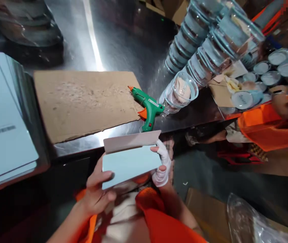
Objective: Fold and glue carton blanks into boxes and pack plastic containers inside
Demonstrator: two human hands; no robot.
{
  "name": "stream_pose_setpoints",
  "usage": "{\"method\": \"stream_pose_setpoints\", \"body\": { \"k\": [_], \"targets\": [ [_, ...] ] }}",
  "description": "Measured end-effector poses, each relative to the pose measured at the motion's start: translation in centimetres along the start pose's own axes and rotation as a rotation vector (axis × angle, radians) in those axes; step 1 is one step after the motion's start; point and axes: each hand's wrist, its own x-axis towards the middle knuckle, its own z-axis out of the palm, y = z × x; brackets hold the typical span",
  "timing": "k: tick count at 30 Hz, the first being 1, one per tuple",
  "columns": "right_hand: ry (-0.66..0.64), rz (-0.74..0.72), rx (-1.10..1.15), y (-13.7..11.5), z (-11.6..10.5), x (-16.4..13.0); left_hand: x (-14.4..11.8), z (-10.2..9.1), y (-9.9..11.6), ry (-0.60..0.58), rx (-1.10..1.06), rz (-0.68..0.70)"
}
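Two hands on pale blue card [131, 164], held over lap just below table edge [83, 148]. Left hand [98, 192] pinches lower-left corner; right hand [162, 165], fingers taped white, closed on right edge. White flap [131, 141] folded up. Judgement: support both edges, crease evenly. Glue gun [147, 107] rests on cardboard sheet [83, 103] edge.

We're looking at a dim scene lit from above: a hard white streak of glare runs down the steel table [113, 40], with a second bright patch at its near edge. Below the table everything sinks into deep shadow. The stacked clear tubs [205, 44] smear with blur, the pale sheets [2, 128] at left are soft, and the edges bend wide
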Motion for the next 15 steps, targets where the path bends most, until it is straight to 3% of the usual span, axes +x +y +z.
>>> {"method": "stream_pose_setpoints", "body": {
  "k": [4,7,9,11,13,15],
  "targets": [
    [0.067,-0.066,0.040,0.3,-0.9,-0.1,0.8,0.5,1.2,-0.107,0.035,0.026],
    [-0.041,-0.092,0.032,0.4,-1.7,0.6,-0.1,-0.4,2.1,-0.121,0.144,0.005],
    [-0.162,-0.118,0.031,0.3,-2.6,2.3,-1.2,-1.4,2.2,-0.057,0.234,-0.018],
    [-0.138,-0.080,-0.023,-0.1,-3.5,5.2,-2.0,-2.4,1.9,0.099,0.296,-0.053],
    [-0.036,0.053,-0.184,-0.9,-3.8,8.8,-2.3,-3.1,1.2,0.237,0.327,-0.078],
    [-0.102,0.215,-0.426,-2.2,-3.0,12.4,-2.3,-3.3,0.3,0.271,0.362,-0.124]
  ]
}}
